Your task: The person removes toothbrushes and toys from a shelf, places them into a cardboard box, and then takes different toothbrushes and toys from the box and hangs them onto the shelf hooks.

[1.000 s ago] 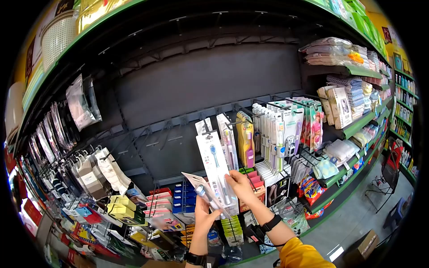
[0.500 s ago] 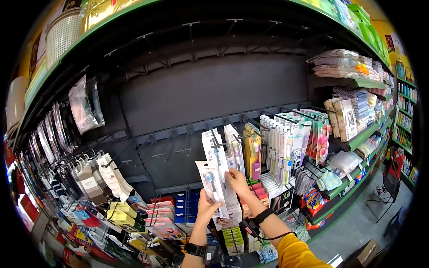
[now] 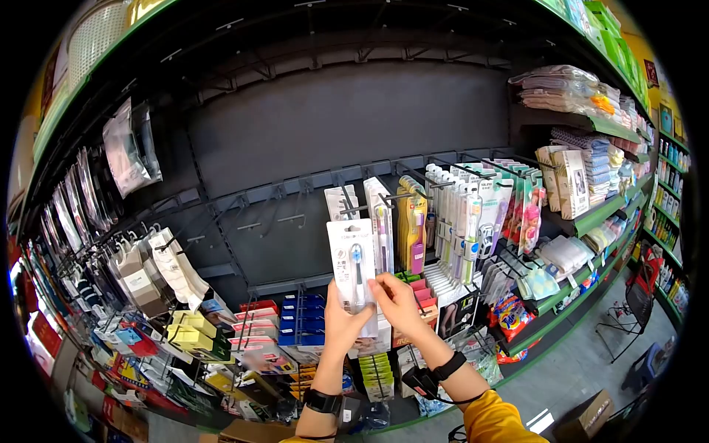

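Observation:
A white toothbrush pack (image 3: 351, 258) with a clear front is held upright near the middle of the view, in front of the hanging packs. My left hand (image 3: 346, 321) grips its lower left part, thumb across the front. My right hand (image 3: 396, 301) pinches its right edge. Right behind it, more white packs (image 3: 341, 201) hang on a hook, partly hidden. Beside them hang white-and-purple packs (image 3: 382, 221) and yellow packs (image 3: 412, 225).
Bagged socks (image 3: 177, 269) hang at the left. Blue boxes (image 3: 301, 319) and yellow boxes (image 3: 196, 332) sit lower down. Folded towels (image 3: 591, 177) are on the right shelves. On the floor are a folding chair (image 3: 631, 303) and a cardboard box (image 3: 585, 417).
The pack has turned from tilted to upright, facing me, and moved up away from the hanging packs behind it. My right hand has shifted to its edge. The camera view has shifted slightly.

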Demonstrator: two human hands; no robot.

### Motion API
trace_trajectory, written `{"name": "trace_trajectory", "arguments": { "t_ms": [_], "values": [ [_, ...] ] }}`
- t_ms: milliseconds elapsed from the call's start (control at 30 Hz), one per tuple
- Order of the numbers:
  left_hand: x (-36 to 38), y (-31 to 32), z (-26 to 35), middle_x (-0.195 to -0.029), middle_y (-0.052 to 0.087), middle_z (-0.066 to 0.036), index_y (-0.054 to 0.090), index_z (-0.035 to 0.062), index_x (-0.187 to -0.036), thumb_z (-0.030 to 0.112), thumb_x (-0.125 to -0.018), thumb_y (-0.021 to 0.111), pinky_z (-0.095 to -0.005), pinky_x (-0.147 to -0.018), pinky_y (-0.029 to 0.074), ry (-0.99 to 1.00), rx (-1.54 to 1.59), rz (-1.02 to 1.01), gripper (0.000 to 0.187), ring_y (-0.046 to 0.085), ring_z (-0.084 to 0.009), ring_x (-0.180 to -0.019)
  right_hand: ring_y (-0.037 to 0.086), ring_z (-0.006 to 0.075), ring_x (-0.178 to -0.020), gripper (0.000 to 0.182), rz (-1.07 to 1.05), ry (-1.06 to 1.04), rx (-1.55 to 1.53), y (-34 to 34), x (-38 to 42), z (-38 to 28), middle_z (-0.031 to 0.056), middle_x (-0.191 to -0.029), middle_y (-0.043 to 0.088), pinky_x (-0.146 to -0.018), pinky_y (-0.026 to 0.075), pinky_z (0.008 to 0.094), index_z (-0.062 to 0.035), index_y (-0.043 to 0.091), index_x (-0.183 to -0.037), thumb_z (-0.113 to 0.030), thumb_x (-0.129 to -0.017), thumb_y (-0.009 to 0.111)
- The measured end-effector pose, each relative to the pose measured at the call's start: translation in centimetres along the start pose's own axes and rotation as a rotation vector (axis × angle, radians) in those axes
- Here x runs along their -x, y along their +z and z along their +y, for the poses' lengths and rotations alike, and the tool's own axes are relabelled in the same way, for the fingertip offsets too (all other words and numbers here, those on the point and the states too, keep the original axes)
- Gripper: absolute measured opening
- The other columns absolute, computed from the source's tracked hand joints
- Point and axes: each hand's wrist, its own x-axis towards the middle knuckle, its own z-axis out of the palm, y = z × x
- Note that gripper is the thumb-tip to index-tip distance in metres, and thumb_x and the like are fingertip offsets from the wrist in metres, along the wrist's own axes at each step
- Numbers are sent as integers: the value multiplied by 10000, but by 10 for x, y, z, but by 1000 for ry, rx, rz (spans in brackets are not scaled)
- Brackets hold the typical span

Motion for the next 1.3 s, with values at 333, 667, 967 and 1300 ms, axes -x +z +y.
{"name": "trace_trajectory", "arguments": {
  "t_ms": [333,667,967,1300],
  "values": [
    [2,5,-8,-1162,397,-145,254,8,-1265,15,-644,688,-289,-788,455,24,48,79,758,480,-199,-1032,370,59,-529,191,50,9,41,3,-18,4,6,-558,426,-470,317,225,22,516,-773,-155,-842,536],
    [-33,0,-44,-1340,252,-158,320,106,-1305,139,-747,636,-416,-981,269,99,-204,-11,643,262,-265,-1249,561,319,-579,216,89,41,223,17,-66,52,171,-634,557,-517,412,366,-6,552,-771,-216,-817,532],
    [-40,-5,-64,-1382,199,-134,301,102,-1310,159,-758,634,-413,-1006,217,52,-194,-32,647,231,-250,-1265,571,346,-656,206,117,51,308,19,-65,62,175,-716,579,-575,435,394,-14,561,-804,-218,-812,531],
    [50,2,-20,-1316,342,-116,276,2,-1304,395,-925,286,-292,-993,259,-277,623,57,546,331,-190,-1204,326,302,-1208,401,-264,-218,241,28,44,-6,176,-1279,378,-1004,236,364,-5,384,-1238,-198,-887,396]
  ]
}}
